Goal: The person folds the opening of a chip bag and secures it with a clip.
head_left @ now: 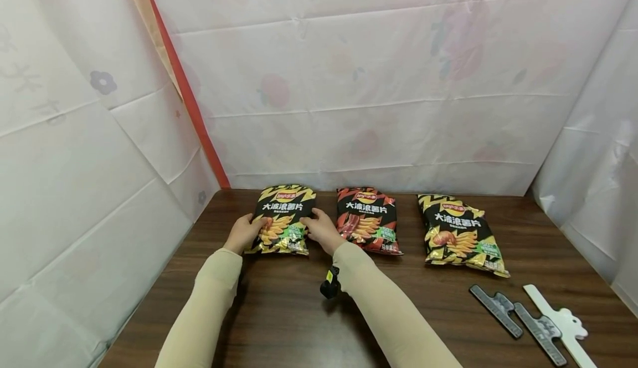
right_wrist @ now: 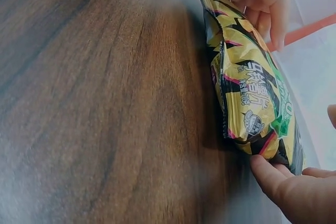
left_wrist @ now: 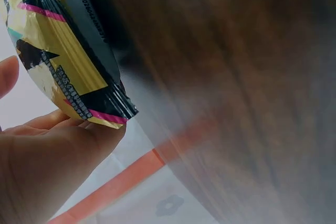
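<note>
A black and yellow bag of potato chips (head_left: 283, 206) lies at the back left of the table, held between two hands. My left hand (head_left: 243, 234) grips its left edge, thumb over the front. On the opposite edge, my right hand (head_left: 323, 231) holds the bag with its thumb on the front. In the left wrist view, fingers of the left hand (left_wrist: 63, 156) lie along the edge of the chip bag (left_wrist: 63, 56). The right wrist view shows the right hand's (right_wrist: 302, 192) fingers against the bag's (right_wrist: 249, 85) side; its bottom seam is near the wood.
Just right stands a red and black chip bag (head_left: 366, 208), then another black and yellow chip bag (head_left: 456, 221). Two grey clips (head_left: 494, 308) (head_left: 540, 332) and a white clip (head_left: 560, 323) lie at the front right. White sheeting (head_left: 374, 80) encloses the wooden table (head_left: 279, 312).
</note>
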A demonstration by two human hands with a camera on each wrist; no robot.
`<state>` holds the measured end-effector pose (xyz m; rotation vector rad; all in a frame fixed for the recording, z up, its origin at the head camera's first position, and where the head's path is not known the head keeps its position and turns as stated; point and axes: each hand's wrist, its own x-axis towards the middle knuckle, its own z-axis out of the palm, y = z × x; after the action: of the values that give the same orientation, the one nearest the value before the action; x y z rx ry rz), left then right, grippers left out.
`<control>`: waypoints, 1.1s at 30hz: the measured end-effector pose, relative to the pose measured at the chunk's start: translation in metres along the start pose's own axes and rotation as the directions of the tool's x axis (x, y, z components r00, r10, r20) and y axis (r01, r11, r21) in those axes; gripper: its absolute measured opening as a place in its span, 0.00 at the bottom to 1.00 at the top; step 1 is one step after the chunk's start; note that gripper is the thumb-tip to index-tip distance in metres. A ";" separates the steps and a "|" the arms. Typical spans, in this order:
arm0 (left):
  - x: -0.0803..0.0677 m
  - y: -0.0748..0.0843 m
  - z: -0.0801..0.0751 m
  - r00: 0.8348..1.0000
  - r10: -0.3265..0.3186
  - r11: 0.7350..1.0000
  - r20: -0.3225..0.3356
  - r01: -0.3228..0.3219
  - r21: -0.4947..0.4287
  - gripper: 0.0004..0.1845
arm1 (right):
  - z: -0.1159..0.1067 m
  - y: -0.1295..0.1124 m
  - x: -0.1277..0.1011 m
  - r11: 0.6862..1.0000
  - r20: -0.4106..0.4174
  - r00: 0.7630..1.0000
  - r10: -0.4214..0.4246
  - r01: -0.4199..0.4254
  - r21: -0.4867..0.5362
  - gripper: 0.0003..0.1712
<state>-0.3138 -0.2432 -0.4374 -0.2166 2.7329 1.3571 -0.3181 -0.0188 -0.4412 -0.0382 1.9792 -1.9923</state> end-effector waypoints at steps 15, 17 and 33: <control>-0.011 -0.001 -0.002 1.000 -0.009 0.997 0.007 0.010 -0.077 0.39 | -0.005 -0.001 -0.003 1.000 -0.006 1.000 0.005 -0.006 -0.010 0.39; -0.012 -0.001 -0.002 1.000 -0.014 0.995 0.011 0.015 -0.096 0.39 | -0.005 -0.002 -0.004 1.000 -0.004 1.000 0.007 -0.007 -0.016 0.39; -0.019 -0.005 -0.005 0.999 -0.037 0.997 0.018 0.038 -0.071 0.36 | -0.008 -0.004 -0.008 0.996 0.008 1.000 0.030 -0.030 -0.085 0.37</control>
<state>-0.2942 -0.2490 -0.4358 -0.2588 2.6558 1.4419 -0.3132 -0.0093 -0.4360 -0.0376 2.0452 -1.8858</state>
